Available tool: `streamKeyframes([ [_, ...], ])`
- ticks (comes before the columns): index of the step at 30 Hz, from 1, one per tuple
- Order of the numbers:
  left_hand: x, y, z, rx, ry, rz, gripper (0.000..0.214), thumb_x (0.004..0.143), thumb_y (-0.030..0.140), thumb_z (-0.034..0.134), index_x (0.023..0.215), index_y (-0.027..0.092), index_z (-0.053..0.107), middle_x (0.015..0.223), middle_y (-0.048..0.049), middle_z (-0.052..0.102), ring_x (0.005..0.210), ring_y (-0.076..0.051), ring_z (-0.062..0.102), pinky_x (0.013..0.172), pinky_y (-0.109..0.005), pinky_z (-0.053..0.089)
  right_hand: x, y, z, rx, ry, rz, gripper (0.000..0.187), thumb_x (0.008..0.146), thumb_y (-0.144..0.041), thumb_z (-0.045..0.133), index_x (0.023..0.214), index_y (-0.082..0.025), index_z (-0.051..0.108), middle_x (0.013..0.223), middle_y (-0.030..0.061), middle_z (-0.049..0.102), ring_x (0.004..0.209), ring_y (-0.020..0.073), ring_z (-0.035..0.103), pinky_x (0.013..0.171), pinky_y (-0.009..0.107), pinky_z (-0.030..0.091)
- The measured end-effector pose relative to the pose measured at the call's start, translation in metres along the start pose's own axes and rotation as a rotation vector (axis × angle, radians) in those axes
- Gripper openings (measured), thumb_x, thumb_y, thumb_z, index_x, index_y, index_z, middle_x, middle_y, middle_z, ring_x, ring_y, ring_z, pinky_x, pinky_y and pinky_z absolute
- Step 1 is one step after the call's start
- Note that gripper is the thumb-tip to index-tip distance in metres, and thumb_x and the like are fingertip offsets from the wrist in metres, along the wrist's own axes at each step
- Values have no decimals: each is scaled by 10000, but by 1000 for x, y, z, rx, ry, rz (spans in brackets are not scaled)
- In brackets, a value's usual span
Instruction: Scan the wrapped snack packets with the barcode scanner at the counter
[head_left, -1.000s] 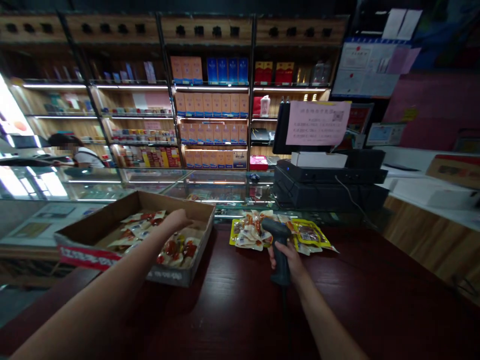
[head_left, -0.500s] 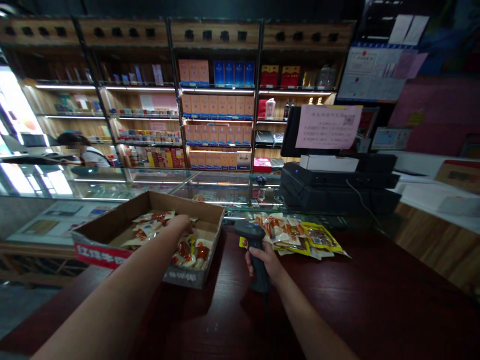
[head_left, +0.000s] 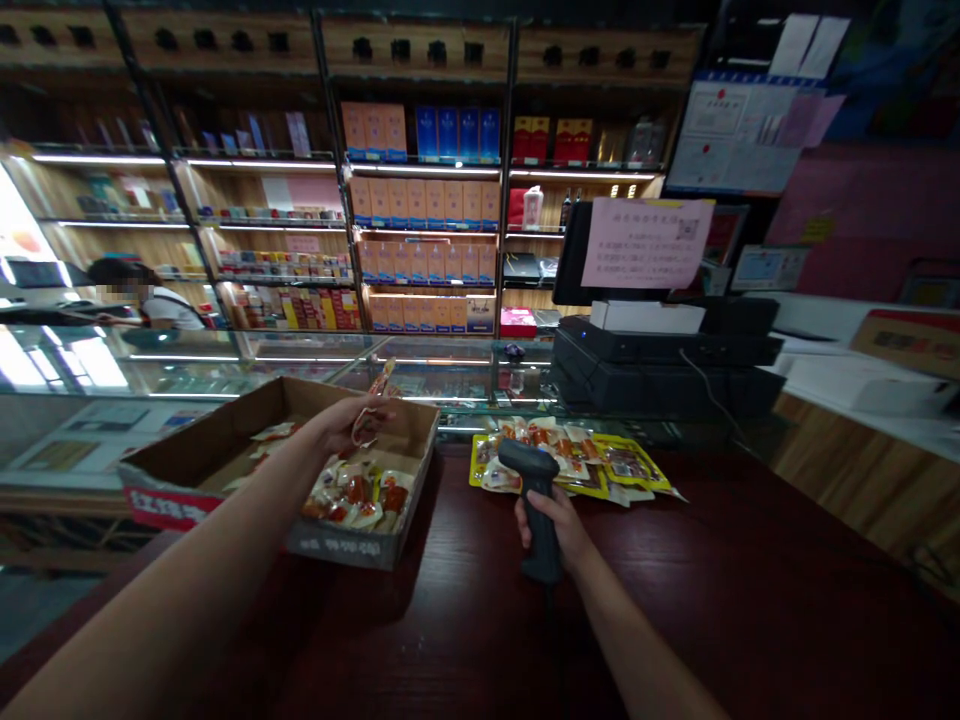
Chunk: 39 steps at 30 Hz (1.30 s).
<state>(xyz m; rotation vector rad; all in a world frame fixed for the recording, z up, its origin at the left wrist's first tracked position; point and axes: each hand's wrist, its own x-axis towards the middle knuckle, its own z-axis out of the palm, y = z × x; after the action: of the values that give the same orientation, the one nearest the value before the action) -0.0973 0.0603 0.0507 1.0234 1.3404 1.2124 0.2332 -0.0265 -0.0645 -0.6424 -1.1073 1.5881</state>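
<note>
Left hand (head_left: 346,422): closed on a packet (head_left: 382,383), raised over the cardboard box (head_left: 352,548), whose open top evidently allows reaching in. Right hand (head_left: 561,522): wrapped around the handle of the scanner (head_left: 536,483), head uppermost, presumably keeping its front unobstructed. A packet pile (head_left: 581,449) lies just beyond. Bare desk (head_left: 465,600) between box and scanner offers clear passage; the box's raised walls restrict low sideways movement.
</note>
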Motion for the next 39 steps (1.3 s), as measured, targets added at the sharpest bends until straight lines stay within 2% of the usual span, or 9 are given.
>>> streamKeyframes([
  [2, -24, -3, 25, -243, -176, -5, 289, 701, 450, 667, 763, 175, 604, 627, -21, 592, 375, -33, 348, 320, -143, 238, -2, 0, -2, 20, 13, -13, 332, 715, -397, 675, 916, -151, 578, 558, -12, 615, 365, 105, 526, 351, 212, 447],
  [5, -49, -28, 73, -477, -274, 23, 334, 753, 503, 604, 776, 170, 591, 633, -21, 570, 414, -50, 390, 336, -155, 275, -3, 1, -5, 52, 13, -27, 337, 695, -421, 684, 858, -142, 590, 547, -8, 601, 357, 99, 510, 345, 209, 437],
  [9, -53, -89, 130, -539, -206, 59, 299, 723, 394, 659, 924, 187, 583, 799, -34, 637, 608, -110, 577, 534, -231, 476, -5, 1, -15, 102, -14, -54, 370, 688, -426, 683, 910, -144, 595, 547, -17, 593, 358, 95, 500, 352, 210, 434],
  [12, -43, -134, 150, -577, -77, 170, 522, 593, 310, 747, 1056, 229, 521, 936, -27, 662, 767, -142, 637, 695, -274, 510, -5, 1, -23, 88, -20, -65, 374, 693, -422, 680, 925, -142, 590, 550, -17, 595, 359, 96, 502, 354, 209, 434],
  [15, -31, -162, 151, -580, 5, 266, 601, 512, 294, 782, 1047, 205, 523, 1017, -60, 668, 880, -175, 645, 790, -295, 499, -2, 3, -27, 26, -24, -54, 362, 696, -427, 678, 896, -142, 578, 545, -13, 603, 348, 99, 504, 348, 213, 433],
  [18, -24, -172, 143, -540, 13, 271, 559, 526, 358, 766, 1006, 173, 546, 956, -70, 686, 859, -191, 653, 797, -315, 494, 0, 6, -26, -62, -75, -6, 381, 697, -419, 675, 930, -139, 565, 541, -10, 614, 346, 109, 520, 345, 207, 420],
  [25, -21, -169, 139, -518, 70, 267, 620, 519, 410, 762, 1046, 191, 521, 857, -28, 701, 770, -176, 664, 757, -323, 503, -2, 13, -17, -267, -186, 190, 396, 668, -405, 697, 926, -149, 540, 515, -23, 612, 342, 112, 526, 335, 184, 389],
  [31, -19, -173, 140, -405, 68, 266, 610, 539, 443, 755, 1038, 114, 630, 944, -114, 712, 842, -225, 666, 757, -325, 504, -6, 12, -12, -332, -173, 219, 384, 674, -414, 687, 913, -156, 533, 515, -33, 602, 352, 111, 529, 340, 191, 405],
  [39, -20, -173, 142, -476, 43, 273, 482, 574, 381, 746, 961, 101, 683, 853, -97, 723, 775, -223, 669, 728, -335, 507, -5, 10, -11, -401, -176, 283, 360, 652, -414, 677, 851, -156, 524, 494, -34, 586, 341, 104, 511, 324, 181, 380],
])
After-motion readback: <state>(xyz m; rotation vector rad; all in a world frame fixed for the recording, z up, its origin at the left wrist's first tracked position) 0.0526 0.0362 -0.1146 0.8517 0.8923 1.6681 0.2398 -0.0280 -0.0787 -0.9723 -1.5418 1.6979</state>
